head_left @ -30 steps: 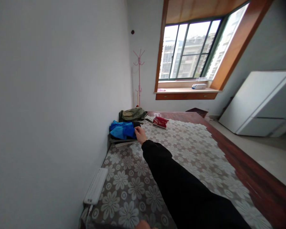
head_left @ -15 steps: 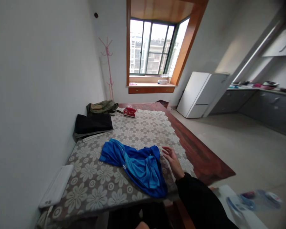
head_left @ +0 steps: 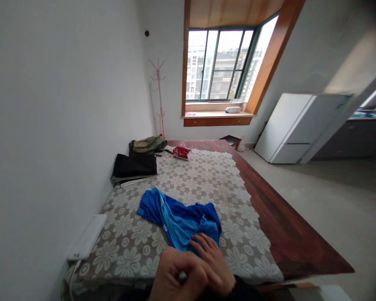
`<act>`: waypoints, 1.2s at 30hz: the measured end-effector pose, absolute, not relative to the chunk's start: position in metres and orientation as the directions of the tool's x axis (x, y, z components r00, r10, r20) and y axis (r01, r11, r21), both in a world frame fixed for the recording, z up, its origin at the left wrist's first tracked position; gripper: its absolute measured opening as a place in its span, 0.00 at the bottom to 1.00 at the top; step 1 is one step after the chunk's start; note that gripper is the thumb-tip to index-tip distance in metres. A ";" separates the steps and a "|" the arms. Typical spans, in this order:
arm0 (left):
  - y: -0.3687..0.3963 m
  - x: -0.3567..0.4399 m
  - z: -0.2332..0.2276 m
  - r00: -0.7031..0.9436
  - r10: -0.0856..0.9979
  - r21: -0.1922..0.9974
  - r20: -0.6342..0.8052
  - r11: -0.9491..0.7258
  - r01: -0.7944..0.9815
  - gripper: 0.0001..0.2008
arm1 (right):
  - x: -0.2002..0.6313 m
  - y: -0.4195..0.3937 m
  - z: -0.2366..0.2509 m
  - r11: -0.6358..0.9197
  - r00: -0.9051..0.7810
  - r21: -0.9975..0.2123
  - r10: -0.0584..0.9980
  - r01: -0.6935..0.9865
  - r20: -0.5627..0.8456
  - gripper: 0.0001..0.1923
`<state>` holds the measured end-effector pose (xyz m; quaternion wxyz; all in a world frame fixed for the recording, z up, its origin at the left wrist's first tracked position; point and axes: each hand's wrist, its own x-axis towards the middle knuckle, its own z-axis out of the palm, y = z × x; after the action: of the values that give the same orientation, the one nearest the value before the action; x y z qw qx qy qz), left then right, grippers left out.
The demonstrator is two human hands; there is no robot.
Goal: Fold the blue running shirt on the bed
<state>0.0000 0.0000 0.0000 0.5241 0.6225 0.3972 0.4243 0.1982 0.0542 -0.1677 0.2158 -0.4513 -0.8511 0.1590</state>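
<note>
Both hands meet at the near edge of the tabletop point(head_left: 278, 217). The right hand point(head_left: 214, 261) pinches the crumpled blue jersey's point(head_left: 178, 217) hem; the left hand's point(head_left: 178, 278) fingers curl closed over it. A tug could drag the lace tablecloth point(head_left: 203, 179).

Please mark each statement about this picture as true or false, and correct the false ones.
1. Both hands are at the near edge of the blue garment. True: left hand and right hand meet there.
2. The red packet lies on the blue garment. False: it lies far off, near the green bag.
3. A folded black cloth lies by the wall. True.
4. The white power strip is on the windowsill. False: it lies at the table's left edge.
</note>
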 end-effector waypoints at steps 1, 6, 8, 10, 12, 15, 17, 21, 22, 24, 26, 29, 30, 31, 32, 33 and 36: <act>0.019 -0.005 -0.012 0.271 0.951 0.966 0.151 -0.200 0.164 0.23 | 0.201 0.055 -0.171 0.542 -0.491 -0.464 0.838 0.700 0.238 0.23; 0.117 -0.071 -0.077 0.451 0.879 0.535 0.157 -0.460 0.709 0.32 | 0.220 0.061 -0.160 0.558 -0.494 -0.567 0.823 0.606 0.281 0.14; 0.144 -0.094 -0.092 0.506 0.861 0.357 0.046 -0.487 0.797 0.40 | 0.225 0.063 -0.151 0.551 -0.499 -0.583 0.824 0.597 0.268 0.14; 0.158 -0.106 -0.096 0.537 0.844 0.275 0.002 -0.517 0.811 0.38 | 0.229 0.065 -0.145 0.545 -0.490 -0.565 0.831 0.619 0.264 0.13; 0.163 -0.109 -0.092 0.565 0.825 0.269 0.017 -0.548 0.792 0.30 | 0.233 0.067 -0.145 0.531 -0.459 -0.531 0.845 0.660 0.274 0.12; 0.160 -0.110 -0.079 0.583 0.811 0.277 0.039 -0.570 0.774 0.20 | 0.241 0.071 -0.149 0.480 -0.381 -0.479 0.876 0.735 0.295 0.13; 0.153 -0.113 -0.071 0.594 0.804 0.273 0.037 -0.580 0.768 0.14 | 0.245 0.072 -0.150 0.455 -0.356 -0.460 0.889 0.763 0.289 0.14; 0.135 -0.123 -0.060 0.616 0.786 0.284 0.048 -0.603 0.746 0.04 | 0.255 0.071 -0.142 0.500 -0.469 -0.395 0.865 0.771 0.177 0.12; 0.129 -0.126 -0.058 0.620 0.782 0.291 0.064 -0.609 0.738 0.05 | 0.258 0.072 -0.139 0.524 -0.508 -0.373 0.848 0.766 0.148 0.16; 0.118 -0.128 -0.053 0.630 0.771 0.306 0.098 -0.625 0.718 0.09 | 0.268 0.073 -0.130 0.566 -0.553 -0.350 0.820 0.746 0.149 0.23; 0.105 -0.129 -0.048 0.635 0.763 0.325 0.122 -0.635 0.701 0.11 | 0.280 0.075 -0.116 0.591 -0.554 -0.364 0.805 0.720 0.213 0.30; 0.085 -0.129 -0.042 0.628 0.772 0.356 0.100 -0.617 0.702 0.15 | 0.295 0.076 -0.088 0.595 -0.565 -0.442 0.797 0.671 0.214 0.26; 0.078 -0.130 -0.040 0.619 0.782 0.370 0.075 -0.599 0.710 0.15 | 0.299 0.075 -0.077 0.582 -0.587 -0.484 0.793 0.654 0.161 0.22; 0.072 -0.131 -0.038 0.603 0.797 0.388 0.040 -0.568 0.726 0.13 | 0.302 0.073 -0.066 0.559 -0.613 -0.532 0.785 0.635 0.093 0.18; 0.066 -0.133 -0.036 0.578 0.816 0.408 -0.009 -0.525 0.747 0.11 | 0.305 0.072 -0.056 0.528 -0.636 -0.581 0.771 0.620 0.021 0.15; 0.061 -0.135 -0.034 0.545 0.836 0.429 -0.063 -0.470 0.771 0.10 | 0.308 0.071 -0.045 0.490 -0.658 -0.624 0.751 0.609 -0.051 0.13; 0.053 -0.143 -0.027 0.485 0.844 0.483 -0.227 -0.335 0.809 0.10 | 0.322 0.075 -0.019 0.371 -0.690 -0.697 0.681 0.614 -0.246 0.09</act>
<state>-0.1432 0.0525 -0.0268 0.2761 0.8162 0.5064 0.0321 0.3215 0.0748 -0.0194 0.0417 -0.3913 -0.8268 0.4020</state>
